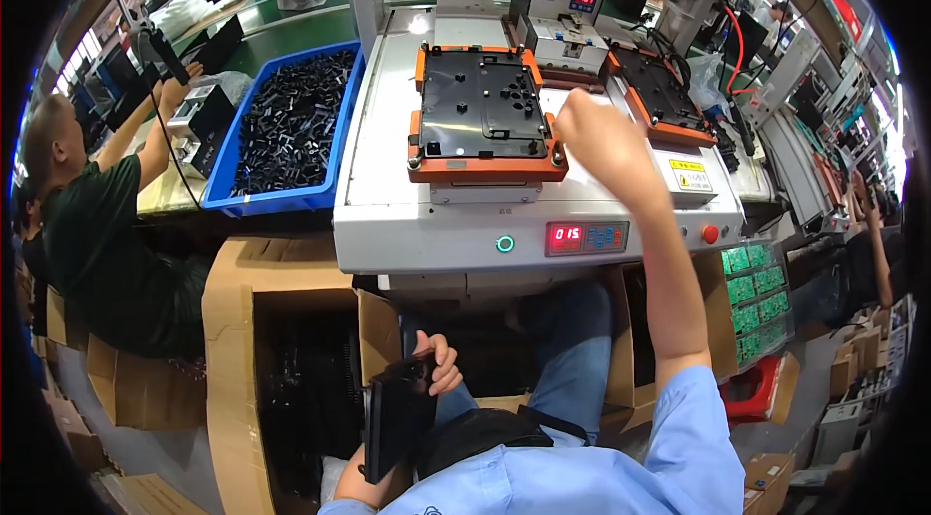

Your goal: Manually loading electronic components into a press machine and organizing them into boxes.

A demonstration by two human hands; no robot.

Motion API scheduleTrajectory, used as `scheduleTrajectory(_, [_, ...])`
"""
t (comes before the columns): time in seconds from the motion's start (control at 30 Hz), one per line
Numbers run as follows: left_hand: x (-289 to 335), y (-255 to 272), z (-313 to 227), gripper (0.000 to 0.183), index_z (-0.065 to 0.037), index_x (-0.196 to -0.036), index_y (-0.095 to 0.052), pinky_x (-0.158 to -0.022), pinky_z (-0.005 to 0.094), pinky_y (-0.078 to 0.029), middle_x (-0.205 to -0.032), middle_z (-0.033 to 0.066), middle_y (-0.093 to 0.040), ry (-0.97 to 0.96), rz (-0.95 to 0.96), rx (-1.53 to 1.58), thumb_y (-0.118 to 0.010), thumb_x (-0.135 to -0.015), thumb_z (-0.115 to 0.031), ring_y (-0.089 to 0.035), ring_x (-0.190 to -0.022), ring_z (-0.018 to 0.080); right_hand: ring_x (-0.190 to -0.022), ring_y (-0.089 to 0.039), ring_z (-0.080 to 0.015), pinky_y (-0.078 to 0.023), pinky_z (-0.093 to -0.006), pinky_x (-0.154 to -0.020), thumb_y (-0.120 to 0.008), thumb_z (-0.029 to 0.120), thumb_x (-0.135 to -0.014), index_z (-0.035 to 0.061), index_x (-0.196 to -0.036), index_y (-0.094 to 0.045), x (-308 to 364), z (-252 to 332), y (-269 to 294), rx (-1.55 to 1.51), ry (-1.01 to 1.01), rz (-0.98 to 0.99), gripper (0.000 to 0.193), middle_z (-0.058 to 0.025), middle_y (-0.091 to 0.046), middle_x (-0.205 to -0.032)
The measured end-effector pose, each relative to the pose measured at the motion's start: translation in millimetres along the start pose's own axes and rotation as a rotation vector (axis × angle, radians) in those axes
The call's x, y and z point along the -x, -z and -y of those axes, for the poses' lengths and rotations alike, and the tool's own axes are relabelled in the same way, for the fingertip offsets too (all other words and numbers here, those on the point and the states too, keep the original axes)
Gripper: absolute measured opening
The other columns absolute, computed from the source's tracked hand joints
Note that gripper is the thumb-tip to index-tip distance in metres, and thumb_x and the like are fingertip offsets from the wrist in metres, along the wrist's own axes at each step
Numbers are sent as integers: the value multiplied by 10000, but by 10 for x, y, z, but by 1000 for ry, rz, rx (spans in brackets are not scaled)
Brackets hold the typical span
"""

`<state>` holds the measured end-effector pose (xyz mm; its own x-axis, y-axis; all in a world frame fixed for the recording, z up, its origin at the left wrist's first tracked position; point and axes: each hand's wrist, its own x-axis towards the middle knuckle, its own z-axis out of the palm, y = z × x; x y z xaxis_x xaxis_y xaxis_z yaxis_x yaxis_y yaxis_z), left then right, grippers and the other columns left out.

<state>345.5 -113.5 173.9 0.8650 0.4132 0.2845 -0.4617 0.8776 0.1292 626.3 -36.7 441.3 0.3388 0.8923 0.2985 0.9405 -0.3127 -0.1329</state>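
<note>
Low over my lap, my left hand point(441, 365) is closed on the edge of a black plastic casing point(398, 413), held tilted beside an open carton. My right hand point(592, 137) is stretched forward, its fingers curled at the right edge of an orange fixture point(485, 168). Whatever those fingers hold, if anything, is hidden. Seated flat in the orange fixture is a black plastic panel point(456, 112) with small round holes and raised parts. To its right, a second orange fixture point(679, 137) carries another black panel point(659, 83).
Left of the white machine point(388, 195) stands a blue bin point(335, 151) of small black parts. Open cartons point(228, 350) flank my legs. A red button point(710, 234) and lit display point(565, 235) sit on the machine's front. Green circuit boards point(756, 292) lie at right; a co-worker point(107, 214) sits left.
</note>
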Motion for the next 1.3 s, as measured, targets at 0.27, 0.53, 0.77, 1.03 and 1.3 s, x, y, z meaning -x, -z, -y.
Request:
scheduleTrajectory(0.27, [-62, 229, -90, 552, -17, -854, -499, -470, 294, -369, -632, 64, -470, -64, 104, -116, -165, -985, -437, -463, -416, 169, -847, -616, -381, -476, -433, -750, -513, 429, -888, -32, -855, -601, -1317, -211, -695, -245, -50, -204, 470, -236, -638, -850])
scheduleTrajectory(0.53, [-64, 182, -85, 552, -34, -839, -492, -499, 302, -370, -610, 65, -466, -46, 24, -139, -161, -985, -451, -454, -404, 183, -867, -614, -409, -480, -457, -757, -501, 534, -849, -51, -815, -647, -696, -198, -321, -419, -65, 21, 604, -282, -627, -852])
scheduleTrajectory(0.77, [-37, 80, 47, 556, -41, -811, -512, -430, 325, -345, -554, 59, -464, -248, -428, -293, -209, -982, -474, -410, -381, 183, -624, -588, -210, -484, -337, -598, -688, 328, -756, -61, -838, -577, -177, -66, -95, -878, 45, -35, 412, -114, -589, -685])
scheduleTrajectory(1.03, [21, 217, 171, 492, -41, -871, -515, -470, 303, -319, -566, 39, -430, -54, -265, -193, -248, -997, -434, -370, -415, 163, -558, -527, -104, -384, -227, -416, -648, 248, -776, -78, -1070, -553, 474, -867, 460, -1654, -179, 22, 449, -60, -562, -768])
scheduleTrajectory(1.3, [-176, 223, 380, 459, -41, -901, -516, -508, 303, -342, -599, 58, -460, -4, -349, -76, -291, -985, -433, -428, -468, 172, -534, -450, -54, -362, -200, -466, -642, 259, -832, 91, -859, -597, 959, -3362, 415, -1420, -544, -676, 177, 37, -510, -679])
